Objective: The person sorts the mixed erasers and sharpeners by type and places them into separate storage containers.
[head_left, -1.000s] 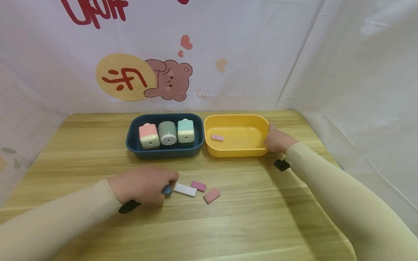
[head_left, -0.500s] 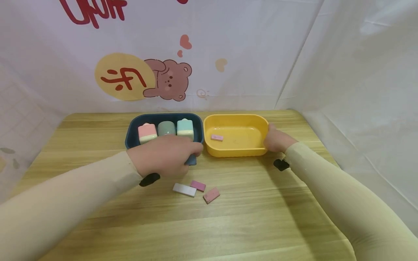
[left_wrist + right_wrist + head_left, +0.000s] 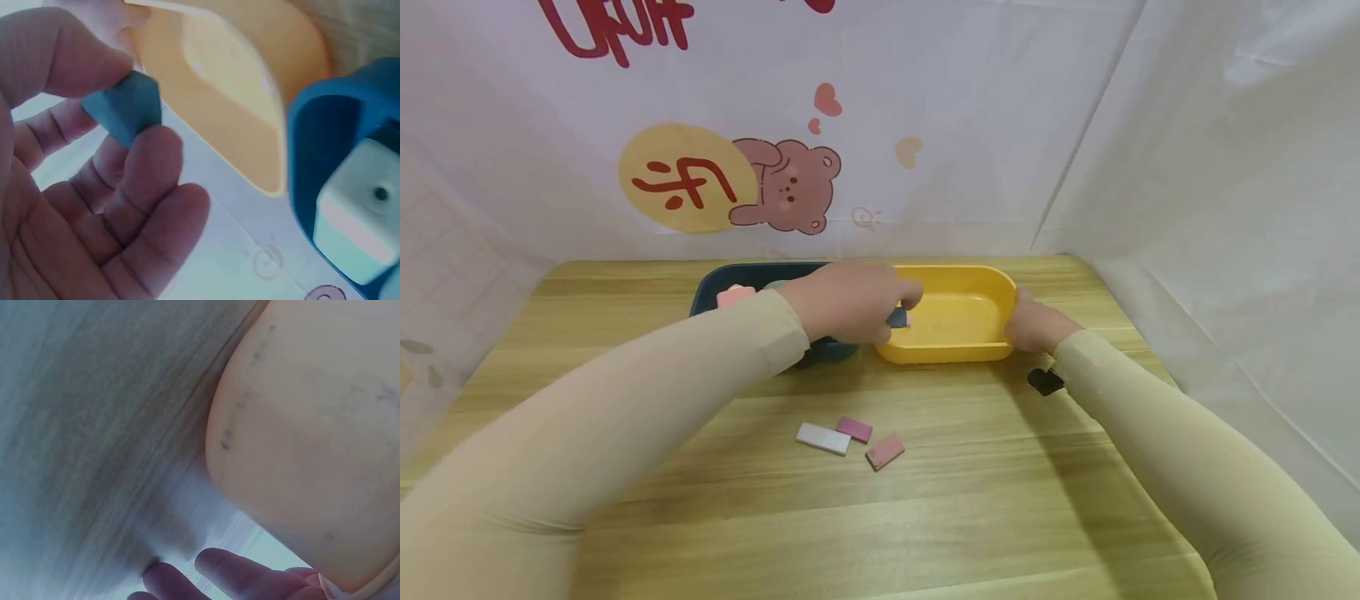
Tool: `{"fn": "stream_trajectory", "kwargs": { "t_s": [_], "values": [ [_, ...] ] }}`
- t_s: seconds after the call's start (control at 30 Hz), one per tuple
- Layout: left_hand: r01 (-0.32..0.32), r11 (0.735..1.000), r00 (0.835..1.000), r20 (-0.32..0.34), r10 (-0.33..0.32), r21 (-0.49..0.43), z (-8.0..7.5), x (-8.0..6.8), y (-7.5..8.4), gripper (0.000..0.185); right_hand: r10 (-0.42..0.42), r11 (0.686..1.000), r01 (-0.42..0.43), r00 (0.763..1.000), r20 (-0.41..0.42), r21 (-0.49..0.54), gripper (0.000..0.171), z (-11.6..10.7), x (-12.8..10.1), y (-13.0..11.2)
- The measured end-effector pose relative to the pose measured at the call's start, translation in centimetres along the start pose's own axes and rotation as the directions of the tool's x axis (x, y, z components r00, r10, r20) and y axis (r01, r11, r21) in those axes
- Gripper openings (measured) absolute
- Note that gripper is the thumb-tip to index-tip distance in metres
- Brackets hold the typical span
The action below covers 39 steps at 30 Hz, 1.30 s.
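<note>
My left hand (image 3: 853, 302) pinches a blue-grey eraser (image 3: 128, 106) between thumb and fingertips. It is above the left end of the yellow bin (image 3: 955, 354). A sliver of a pink eraser (image 3: 909, 319) shows beside it, mostly hidden by the hand. At the bin's right end, my right hand (image 3: 1040, 326) grips the rim. On the table before the bins lie a white eraser (image 3: 823, 438), a magenta eraser (image 3: 855, 429) touching or nearly touching it, and a dusty-pink eraser (image 3: 886, 452).
A dark blue bin (image 3: 730, 273) adjoins the yellow one on the left. It contains several small ceramic-looking containers, including a mint-and-white one (image 3: 359, 209); my left arm covers much of it from above. A printed white curtain (image 3: 970, 100) hangs behind the wooden table (image 3: 925, 533).
My left hand has lifted the blue-grey eraser from beside the white one and carried it up and right, past the blue bin to the yellow bin. My right hand has stayed put.
</note>
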State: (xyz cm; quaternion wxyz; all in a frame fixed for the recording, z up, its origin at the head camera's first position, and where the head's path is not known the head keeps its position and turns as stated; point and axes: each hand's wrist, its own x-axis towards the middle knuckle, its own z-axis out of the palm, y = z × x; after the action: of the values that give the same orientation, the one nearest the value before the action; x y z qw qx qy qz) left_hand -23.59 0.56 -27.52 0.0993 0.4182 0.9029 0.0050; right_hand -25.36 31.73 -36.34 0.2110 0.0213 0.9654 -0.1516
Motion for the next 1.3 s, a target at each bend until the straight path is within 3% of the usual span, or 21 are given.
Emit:
{"fn": "stream_trajectory", "kwargs": {
  "t_s": [0.23, 0.47, 0.63, 0.9, 1.3],
  "values": [
    [-0.034, 0.999, 0.999, -0.019, 0.033, -0.037, -0.7, 3.5, 0.4, 0.021, 0.016, 1.0, -0.016, 1.0, 0.0, -0.004, 0.087, 0.0, -0.3, -0.1],
    [-0.052, 0.99, 0.998, -0.038, 0.047, -0.13, -0.7, 5.9, 0.2, 0.02, 0.012, 1.0, -0.012, 1.0, -0.003, -0.013, 0.087, 0.1, -0.1, 0.1],
    [-0.037, 0.993, 0.999, -0.024, 0.035, -0.111, -0.2, 7.3, -0.2, 0.023, 0.002, 1.0, -0.002, 1.0, -0.009, -0.028, 0.089, 0.2, 0.3, 0.3],
    [-0.006, 0.996, 0.999, 0.04, 0.009, -0.093, 1.3, 8.9, -0.2, 0.025, -0.006, 1.0, 0.006, 1.0, -0.014, -0.023, 0.091, 0.2, 0.5, 0.2],
    [0.078, 0.996, 0.991, 0.111, -0.073, -0.046, 3.5, 9.9, -0.9, 0.029, 0.001, 1.0, -0.001, 1.0, -0.012, -0.031, 0.091, 0.2, 0.6, 0.3]
  ]
}}
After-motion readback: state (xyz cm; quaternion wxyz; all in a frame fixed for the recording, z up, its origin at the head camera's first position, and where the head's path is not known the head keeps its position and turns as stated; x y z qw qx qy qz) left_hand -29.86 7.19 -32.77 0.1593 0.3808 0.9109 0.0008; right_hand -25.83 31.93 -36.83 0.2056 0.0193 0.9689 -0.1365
